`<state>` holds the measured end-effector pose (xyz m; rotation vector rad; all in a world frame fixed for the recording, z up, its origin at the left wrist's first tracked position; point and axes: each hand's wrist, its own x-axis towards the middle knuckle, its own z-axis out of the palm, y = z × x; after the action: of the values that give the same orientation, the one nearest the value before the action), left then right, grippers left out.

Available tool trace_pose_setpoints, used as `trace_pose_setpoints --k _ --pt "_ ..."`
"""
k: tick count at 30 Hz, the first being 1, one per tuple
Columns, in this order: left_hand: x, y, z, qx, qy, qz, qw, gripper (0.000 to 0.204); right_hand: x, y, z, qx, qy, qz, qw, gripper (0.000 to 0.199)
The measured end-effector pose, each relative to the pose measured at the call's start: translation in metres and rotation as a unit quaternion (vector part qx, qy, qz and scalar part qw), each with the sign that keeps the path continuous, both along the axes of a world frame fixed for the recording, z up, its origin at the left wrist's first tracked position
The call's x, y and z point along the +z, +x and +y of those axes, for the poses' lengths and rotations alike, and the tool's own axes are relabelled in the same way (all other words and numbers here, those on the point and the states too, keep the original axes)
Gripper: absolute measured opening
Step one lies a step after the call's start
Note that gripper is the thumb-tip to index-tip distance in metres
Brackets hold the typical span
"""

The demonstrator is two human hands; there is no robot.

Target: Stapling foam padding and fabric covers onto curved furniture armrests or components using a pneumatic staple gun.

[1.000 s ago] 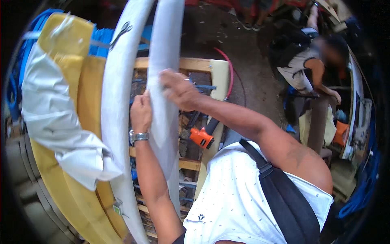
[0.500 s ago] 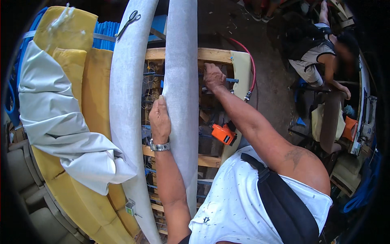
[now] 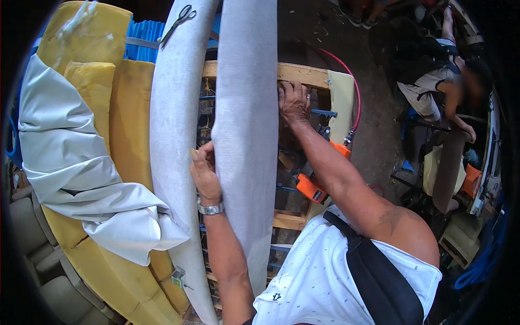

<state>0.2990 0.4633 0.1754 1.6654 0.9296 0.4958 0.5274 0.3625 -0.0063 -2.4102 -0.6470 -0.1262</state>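
Two long pale-grey cloth-covered strips lie over a wooden frame (image 3: 303, 73) with springs and blue webbing. My left hand (image 3: 206, 173), watch at the wrist, is in the gap between the left strip (image 3: 173, 119) and the right strip (image 3: 245, 119). Its thumb stands apart, and its bent fingers touch the right strip's edge. My right hand (image 3: 295, 103) lies at the right strip's far right edge, fingers stretched toward the frame's far rail, fingertips partly hidden. An orange air tool (image 3: 311, 188) rests on the frame beneath my right forearm, joined to a red hose (image 3: 358, 97).
Black scissors (image 3: 176, 25) and a small metal-and-green square object (image 3: 177, 277) lie on the left strip. Yellow foam (image 3: 130, 108) and crumpled white cloth (image 3: 65, 130) are at the left. Another person (image 3: 433, 81) bends over a brown padded piece (image 3: 450, 170) at the right.
My left hand has slid nearer and off the top of the right strip. My right hand has unfolded its fingers toward the rail. The whole view has shifted slightly.
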Motion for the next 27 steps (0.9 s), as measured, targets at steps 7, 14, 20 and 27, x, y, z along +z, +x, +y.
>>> trace_pose_setpoints --k 7,14,20,27 --pt "-0.001 0.013 -0.032 -0.006 -0.013 -0.039 0.999 0.082 -0.012 -0.026 -0.001 -0.02 0.116 0.034 0.992 0.03" --pt "0.005 0.013 -0.037 -0.02 0.064 -0.026 0.997 0.079 0.057 -0.054 0.002 -0.001 0.297 0.298 0.907 0.054" --pt "0.02 0.012 -0.052 -0.047 0.09 0.008 0.995 0.085 0.115 -0.075 -0.016 0.03 0.328 0.434 0.839 0.056" --pt "0.013 0.027 -0.068 -0.029 0.089 -0.067 0.993 0.073 0.128 -0.089 -0.038 0.093 0.322 0.402 0.852 0.06"
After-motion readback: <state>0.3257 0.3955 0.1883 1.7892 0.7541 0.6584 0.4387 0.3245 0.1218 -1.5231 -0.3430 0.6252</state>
